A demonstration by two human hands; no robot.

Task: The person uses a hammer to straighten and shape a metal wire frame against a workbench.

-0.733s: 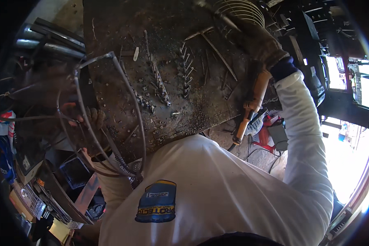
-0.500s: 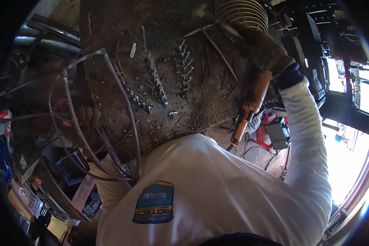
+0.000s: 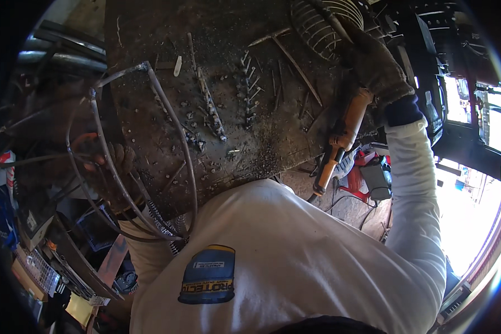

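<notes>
I'd call this a metalworking workshop. On my feed, the dark, grimy table (image 3: 167, 33) is strewn with metal scraps (image 3: 209, 103), with grit thick toward its near edge. An orange corded power tool (image 3: 352, 116) reaches past that edge at the right. Steel pipes (image 3: 61, 59) lie beyond the far left corner, and I see a wire basket (image 3: 42, 271) among clutter lower left.
</notes>
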